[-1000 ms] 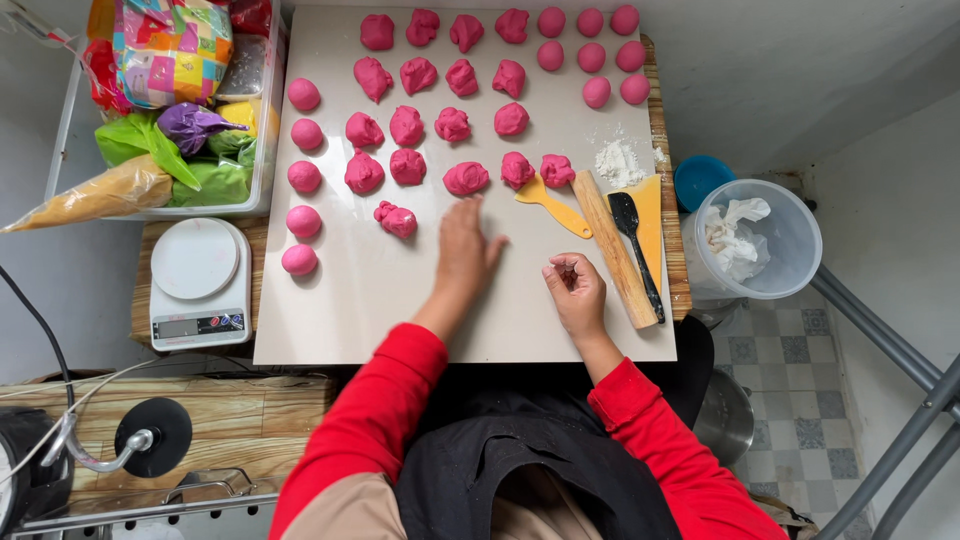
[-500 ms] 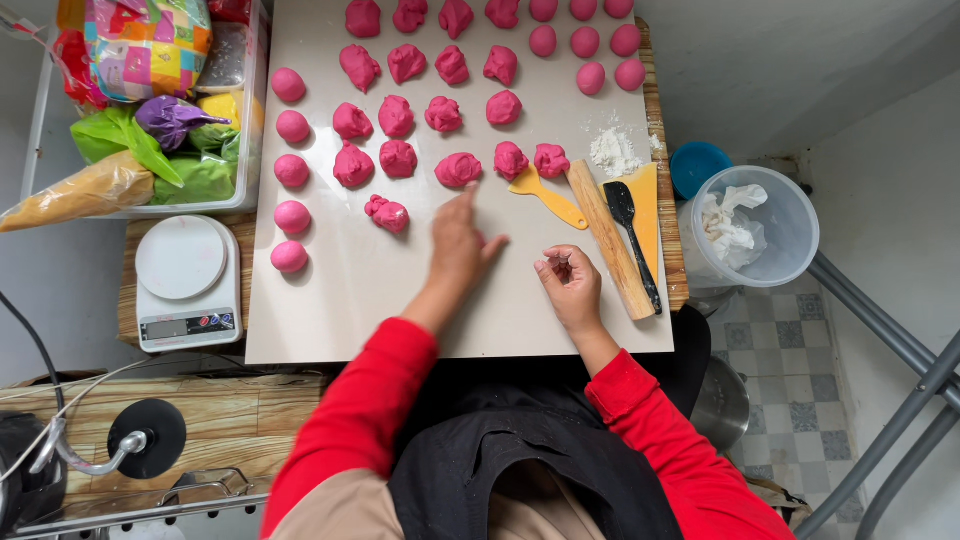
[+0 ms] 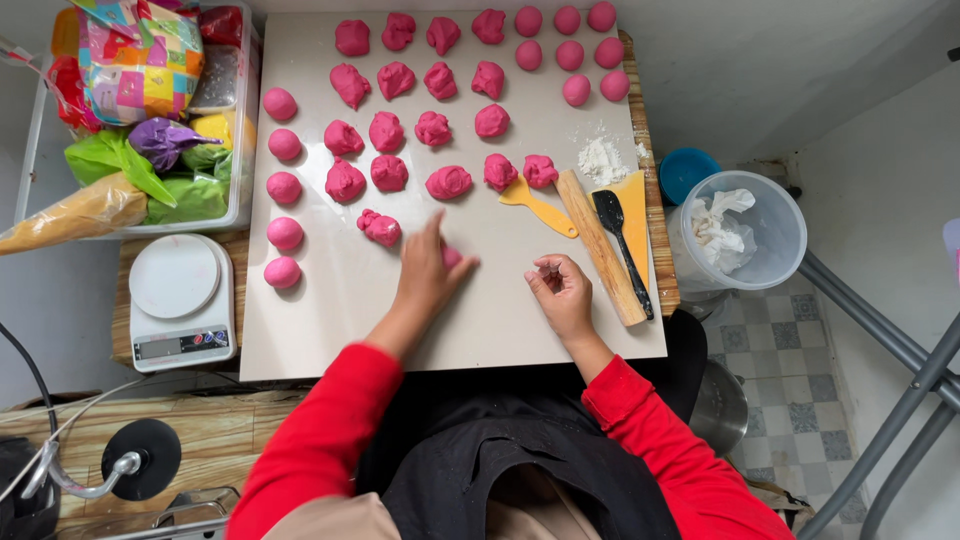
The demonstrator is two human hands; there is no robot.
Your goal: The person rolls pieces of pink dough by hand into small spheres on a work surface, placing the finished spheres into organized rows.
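My left hand lies palm down on a white board, pressing a pink dough piece that peeks out under its fingers. My right hand rests curled beside it, fingertips pinched together; I see nothing held. Several rough pink dough lumps lie in rows ahead, with one lump just left of my left hand. Smooth pink balls run in a column down the left edge, and more balls sit at the far right.
A wooden rolling pin, a black spatula, a yellow scraper and a flour heap lie at the board's right. A white scale and a bin of coloured piping bags stand left; a clear tub is right.
My left hand has drawn back toward me from the dough row and now presses flat on a pink piece. My right hand stayed in place, fingers curled tighter.
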